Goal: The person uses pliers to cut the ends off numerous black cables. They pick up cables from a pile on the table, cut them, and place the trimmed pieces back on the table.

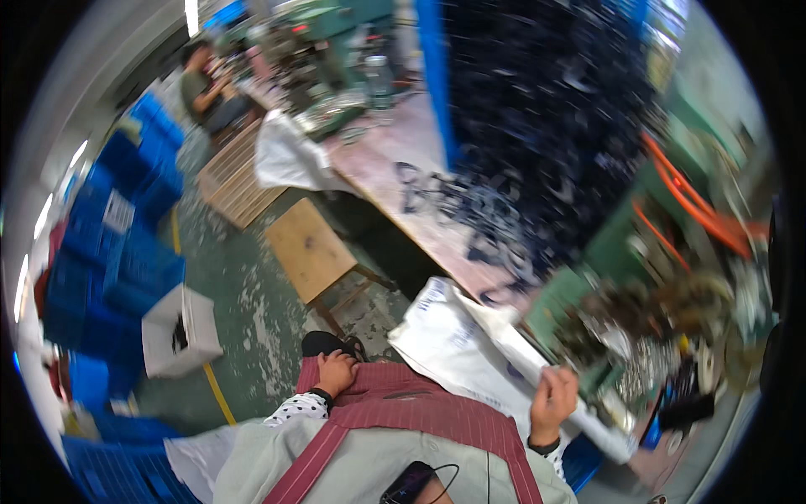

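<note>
My left hand (337, 372) lies with its fingers laid out on the dark red striped apron (382, 382) over my lap. My right hand (554, 401) is raised beside the white sack (453, 336), which hangs from the table edge toward my lap. Its fingers are loosely bent and slightly blurred, with nothing visible in them. Ahead, many small black curved pieces (546, 126) spill out of a blue crate (434, 76) onto the pale tabletop (378, 151).
A green machine (579, 311) with small metal parts and orange hoses (697, 210) stands at the right. Left of the table are a wooden stool (311, 248), a wooden slatted crate (239, 176), a white bin (179, 332) and stacked blue crates (92, 260). Another person (210, 92) sits farther off.
</note>
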A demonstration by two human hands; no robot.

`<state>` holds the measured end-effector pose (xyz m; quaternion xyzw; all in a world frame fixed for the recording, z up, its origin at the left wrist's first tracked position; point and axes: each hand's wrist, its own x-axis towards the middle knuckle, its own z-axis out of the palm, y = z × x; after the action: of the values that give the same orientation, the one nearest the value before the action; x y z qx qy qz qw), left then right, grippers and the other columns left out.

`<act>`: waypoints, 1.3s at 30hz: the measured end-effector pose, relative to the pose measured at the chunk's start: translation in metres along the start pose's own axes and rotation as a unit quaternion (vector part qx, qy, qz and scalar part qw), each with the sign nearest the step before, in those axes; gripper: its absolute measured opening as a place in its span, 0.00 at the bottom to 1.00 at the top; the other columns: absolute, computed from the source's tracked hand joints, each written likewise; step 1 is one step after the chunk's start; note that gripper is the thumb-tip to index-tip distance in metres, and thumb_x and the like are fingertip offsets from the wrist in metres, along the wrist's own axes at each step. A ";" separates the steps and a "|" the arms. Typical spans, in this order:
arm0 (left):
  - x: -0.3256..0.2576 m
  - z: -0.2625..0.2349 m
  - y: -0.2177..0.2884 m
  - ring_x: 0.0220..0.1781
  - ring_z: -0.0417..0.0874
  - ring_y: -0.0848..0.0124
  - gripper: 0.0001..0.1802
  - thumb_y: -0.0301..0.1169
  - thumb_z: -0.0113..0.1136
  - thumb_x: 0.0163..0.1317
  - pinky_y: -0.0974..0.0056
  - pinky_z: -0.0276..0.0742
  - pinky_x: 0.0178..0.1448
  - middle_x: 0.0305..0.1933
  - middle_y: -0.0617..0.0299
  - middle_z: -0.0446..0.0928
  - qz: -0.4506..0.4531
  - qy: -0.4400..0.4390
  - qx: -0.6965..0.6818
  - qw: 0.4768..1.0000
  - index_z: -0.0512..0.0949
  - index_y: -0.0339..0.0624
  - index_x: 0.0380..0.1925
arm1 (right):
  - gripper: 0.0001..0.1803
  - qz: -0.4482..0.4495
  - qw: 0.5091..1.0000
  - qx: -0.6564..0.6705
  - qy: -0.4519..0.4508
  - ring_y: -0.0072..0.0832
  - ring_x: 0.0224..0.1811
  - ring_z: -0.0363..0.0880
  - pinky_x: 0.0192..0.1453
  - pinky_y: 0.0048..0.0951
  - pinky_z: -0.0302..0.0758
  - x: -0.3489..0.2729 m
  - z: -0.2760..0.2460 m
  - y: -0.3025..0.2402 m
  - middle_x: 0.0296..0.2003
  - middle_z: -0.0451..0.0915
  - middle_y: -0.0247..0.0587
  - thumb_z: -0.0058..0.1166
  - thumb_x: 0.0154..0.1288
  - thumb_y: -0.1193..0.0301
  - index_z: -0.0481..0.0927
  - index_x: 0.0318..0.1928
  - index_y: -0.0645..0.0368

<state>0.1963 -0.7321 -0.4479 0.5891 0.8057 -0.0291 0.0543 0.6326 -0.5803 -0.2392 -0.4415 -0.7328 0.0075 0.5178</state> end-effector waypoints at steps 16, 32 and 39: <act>-0.052 0.016 -0.103 0.77 0.53 0.51 0.24 0.54 0.49 0.68 0.31 0.57 0.67 0.76 0.63 0.56 -0.135 -0.088 -0.364 0.917 0.73 0.70 0.63 | 0.14 -0.270 0.767 0.257 -0.522 0.38 0.35 0.82 0.35 0.33 0.80 0.153 0.350 -0.316 0.33 0.80 0.37 0.64 0.53 0.78 0.82 0.42 0.54; -0.287 -0.032 -0.167 0.39 0.83 0.49 0.16 0.42 0.51 0.65 0.49 0.79 0.46 0.37 0.49 0.82 -0.648 -0.177 -0.440 0.595 0.80 0.45 0.41 | 0.12 -0.403 0.481 0.096 -0.773 0.46 0.37 0.82 0.40 0.45 0.78 0.091 0.544 -0.458 0.34 0.82 0.45 0.54 0.60 0.63 0.82 0.43 0.52; -0.280 -0.058 -0.246 0.36 0.83 0.52 0.15 0.43 0.50 0.66 0.51 0.79 0.44 0.32 0.50 0.81 -0.616 -0.213 -0.467 0.597 0.79 0.44 0.36 | 0.16 -0.158 0.564 0.000 -0.810 0.49 0.46 0.81 0.52 0.44 0.77 0.034 0.673 -0.409 0.41 0.84 0.53 0.57 0.57 0.62 0.85 0.43 0.53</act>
<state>0.0430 -1.0652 -0.3604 -0.1760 0.8461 0.2001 0.4617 -0.1468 -0.5073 -0.3343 -0.1273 -0.9027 0.2804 -0.3004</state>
